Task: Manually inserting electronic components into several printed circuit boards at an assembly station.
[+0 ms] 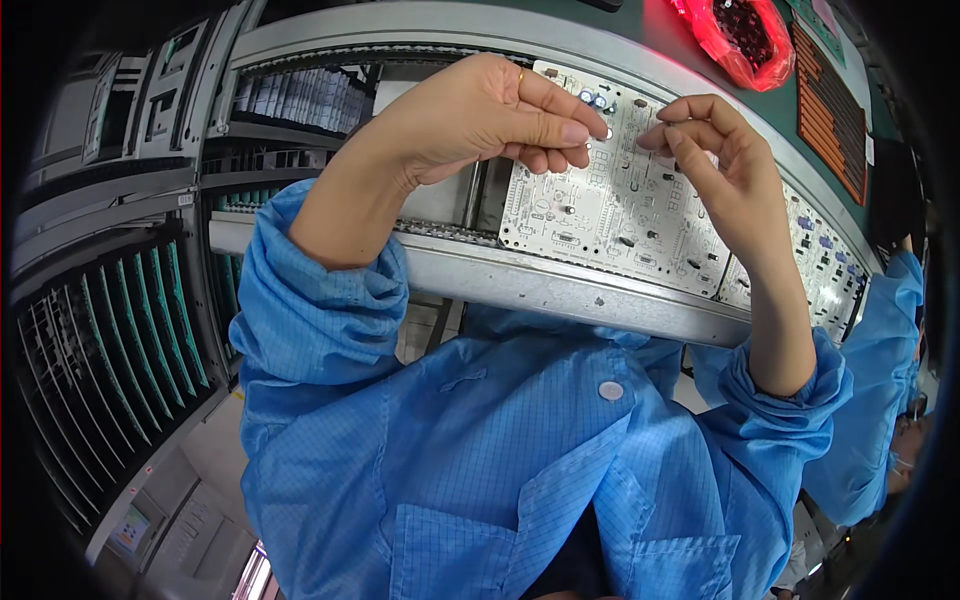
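Note:
A white circuit board (pixel 535 205) lies on the rail track in front of me, fitted with small black parts and a pair of blue round capacitors near its far edge. Over the board's left half is my left hand (pixel 500 120), closed, thumb pressed along the index finger; anything between the fingertips is too small to make out. My right hand (pixel 735 165) hovers above the right part of the board, its thumb and fingertips drawn together. What they may pinch cannot be made out. The two hands are apart.
A second populated board (pixel 822 262) sits to the right on the same metal rail (pixel 590 298). Beyond the track are a red plastic bag (pixel 770 72) of small dark parts and a brown slotted tray (pixel 825 115). Racks of boards (pixel 125 340) stand left. Another person's blue sleeve (pixel 885 370) shows right.

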Motion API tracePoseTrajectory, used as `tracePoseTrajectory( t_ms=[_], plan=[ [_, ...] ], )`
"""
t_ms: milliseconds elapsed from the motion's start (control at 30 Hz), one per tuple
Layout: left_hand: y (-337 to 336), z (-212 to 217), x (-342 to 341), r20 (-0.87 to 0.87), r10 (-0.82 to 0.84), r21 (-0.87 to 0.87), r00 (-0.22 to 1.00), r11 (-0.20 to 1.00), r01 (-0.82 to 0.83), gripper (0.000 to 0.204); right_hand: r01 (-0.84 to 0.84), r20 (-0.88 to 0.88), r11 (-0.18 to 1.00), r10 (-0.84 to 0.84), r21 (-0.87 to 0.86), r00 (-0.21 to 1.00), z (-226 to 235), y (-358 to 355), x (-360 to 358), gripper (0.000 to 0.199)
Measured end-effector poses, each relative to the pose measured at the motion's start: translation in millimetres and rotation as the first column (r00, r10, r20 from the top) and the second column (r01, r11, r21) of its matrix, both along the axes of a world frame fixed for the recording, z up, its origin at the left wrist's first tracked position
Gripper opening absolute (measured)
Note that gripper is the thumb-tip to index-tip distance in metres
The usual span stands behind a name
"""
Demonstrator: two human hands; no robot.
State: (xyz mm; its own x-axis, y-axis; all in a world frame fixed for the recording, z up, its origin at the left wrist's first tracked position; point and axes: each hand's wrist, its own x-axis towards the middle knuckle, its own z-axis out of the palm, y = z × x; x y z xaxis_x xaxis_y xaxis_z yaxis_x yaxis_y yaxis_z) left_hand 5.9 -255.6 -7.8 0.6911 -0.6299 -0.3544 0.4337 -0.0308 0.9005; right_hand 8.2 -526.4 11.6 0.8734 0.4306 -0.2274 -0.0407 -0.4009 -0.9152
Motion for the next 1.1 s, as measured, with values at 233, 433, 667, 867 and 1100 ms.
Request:
tracePoseTrajectory(
  t_ms=[233,433,667,867,1100],
  plan=[
    [-3,-5,-4,-0.007,0.157,-0.175,0.988,0.972,-0.156,0.032,-0.04,0.382,0.919,0.203,-0.392,0.902,1,12,-1,0.02],
    [-5,-6,-7,-0.008,0.188,-0.183,0.982,0.965,-0.186,0.033,0.071,0.57,0.849,0.287,-0.523,0.77,-1,14,-3,0.018],
    [-10,-9,-10,0.076,0.228,-0.087,0.971,0.971,-0.221,0.032,0.117,0.631,0.841,0.297,-0.529,0.717,-8,12,3,0.015],
    [-4,-8,-6,0.292,0.2,0.043,0.935,0.974,-0.221,0.022,0.121,0.666,0.86,0.287,-0.496,0.689,-15,17,4,0.017],
    [-5,-16,-9,0.342,0.276,0.128,0.898,0.933,-0.336,0.018,0.128,0.658,0.87,0.257,-0.477,0.708,-17,23,3,0.017]
  ],
)
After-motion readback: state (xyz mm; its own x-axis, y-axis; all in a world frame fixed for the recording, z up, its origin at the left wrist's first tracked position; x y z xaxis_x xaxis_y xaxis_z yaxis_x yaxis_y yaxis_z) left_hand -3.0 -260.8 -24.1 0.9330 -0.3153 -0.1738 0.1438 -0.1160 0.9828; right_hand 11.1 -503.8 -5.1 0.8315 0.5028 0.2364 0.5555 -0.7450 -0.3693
